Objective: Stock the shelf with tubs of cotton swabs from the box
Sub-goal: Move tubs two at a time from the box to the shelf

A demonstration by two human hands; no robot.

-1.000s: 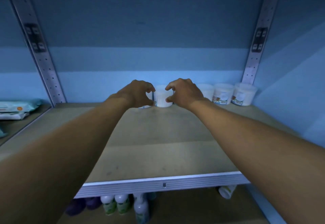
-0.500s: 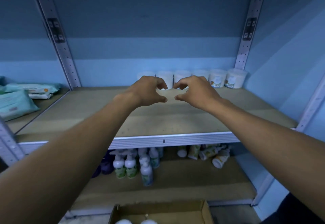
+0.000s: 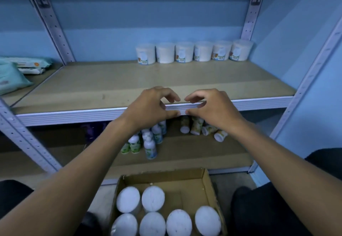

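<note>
Several white tubs of cotton swabs stand in a row at the back right of the brown shelf. My left hand and my right hand hover side by side over the shelf's front rail, both empty with fingers curled and apart. Below them, on the floor, an open cardboard box holds several more tubs seen from above by their white lids.
Packs of wipes lie on the neighbouring shelf at left. The lower shelf carries small bottles standing and several tipped tubes. Perforated metal uprights frame the bay. My dark-clothed knees flank the box.
Both hands let go of the tubs at the back and pulled away toward me to the shelf's front edge. The view tipped down, so the box came into sight.
</note>
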